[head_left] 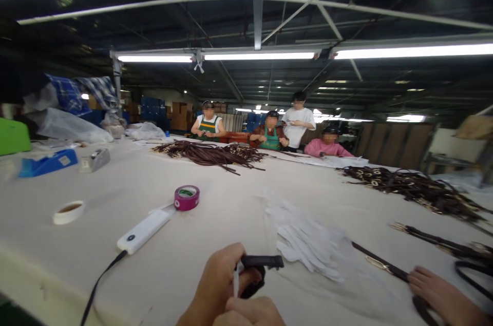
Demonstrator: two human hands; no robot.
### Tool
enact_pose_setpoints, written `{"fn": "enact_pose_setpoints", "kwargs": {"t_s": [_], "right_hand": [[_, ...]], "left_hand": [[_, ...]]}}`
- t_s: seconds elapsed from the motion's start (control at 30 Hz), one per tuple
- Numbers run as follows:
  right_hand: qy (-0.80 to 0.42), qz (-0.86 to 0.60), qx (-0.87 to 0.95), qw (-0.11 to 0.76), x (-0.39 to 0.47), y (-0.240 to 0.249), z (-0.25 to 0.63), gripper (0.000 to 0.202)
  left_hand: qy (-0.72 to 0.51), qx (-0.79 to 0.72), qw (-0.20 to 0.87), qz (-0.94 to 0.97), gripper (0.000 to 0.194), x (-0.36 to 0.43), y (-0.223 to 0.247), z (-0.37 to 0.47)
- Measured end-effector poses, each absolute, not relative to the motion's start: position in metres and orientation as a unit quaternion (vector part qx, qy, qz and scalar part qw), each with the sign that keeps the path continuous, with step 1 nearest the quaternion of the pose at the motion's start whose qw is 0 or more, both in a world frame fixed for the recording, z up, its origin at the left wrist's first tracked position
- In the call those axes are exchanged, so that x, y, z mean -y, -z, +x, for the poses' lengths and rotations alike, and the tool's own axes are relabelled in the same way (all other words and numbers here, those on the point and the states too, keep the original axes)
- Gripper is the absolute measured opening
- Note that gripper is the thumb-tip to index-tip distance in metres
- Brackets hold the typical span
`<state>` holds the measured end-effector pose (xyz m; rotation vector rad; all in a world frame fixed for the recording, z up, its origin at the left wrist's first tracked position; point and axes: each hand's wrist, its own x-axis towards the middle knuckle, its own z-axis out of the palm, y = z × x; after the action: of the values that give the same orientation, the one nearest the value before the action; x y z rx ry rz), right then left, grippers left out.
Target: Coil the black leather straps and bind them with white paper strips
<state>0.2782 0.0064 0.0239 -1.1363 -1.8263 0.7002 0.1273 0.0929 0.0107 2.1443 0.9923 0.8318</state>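
Observation:
At the bottom middle, my left hand is closed round a folded dark strap, whose flat end points right. A narrow white strip stands at the strap, between my two hands. My right hand is just below and closed, close against the left fingers; its fingertips are mostly hidden, so what it pinches cannot be made out. To the right of my hands lies a spread of white strips on clear plastic.
Another person's hand holds a dark strap with a metal buckle at right. Strap piles lie farther back. Purple tape, a white corded device, a white roll and tape dispensers stand left. Several people sit or stand opposite.

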Motion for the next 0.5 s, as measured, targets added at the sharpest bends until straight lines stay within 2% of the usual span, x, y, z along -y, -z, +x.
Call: {"fn": "enact_pose_setpoints", "kwargs": {"t_s": [0.1, 0.2, 0.3, 0.37, 0.43, 0.5], "right_hand": [[-0.184, -0.517, 0.711, 0.440, 0.007, -0.040, 0.340, 0.023], [-0.112, -0.571, 0.676, 0.451, 0.030, -0.048, 0.384, 0.029], [-0.102, -0.584, 0.668, 0.451, 0.036, -0.029, 0.380, 0.027], [-0.123, -0.573, 0.678, 0.443, 0.031, -0.003, 0.364, 0.027], [-0.124, -0.578, 0.684, 0.427, 0.026, 0.025, 0.355, 0.026], [-0.091, -0.604, 0.693, 0.384, 0.023, 0.050, 0.359, 0.021]], "left_hand": [[-0.318, -0.371, 0.343, 0.803, 0.022, -0.097, 0.006, 0.124], [-0.318, -0.356, 0.449, 0.755, 0.033, -0.107, 0.020, 0.123], [-0.304, -0.370, 0.584, 0.656, 0.041, -0.108, 0.024, 0.124], [-0.303, -0.380, 0.636, 0.599, 0.045, -0.109, 0.026, 0.126], [-0.296, -0.413, 0.608, 0.610, 0.045, -0.114, 0.031, 0.126], [-0.299, -0.462, 0.520, 0.653, 0.040, -0.122, 0.037, 0.124]]}}
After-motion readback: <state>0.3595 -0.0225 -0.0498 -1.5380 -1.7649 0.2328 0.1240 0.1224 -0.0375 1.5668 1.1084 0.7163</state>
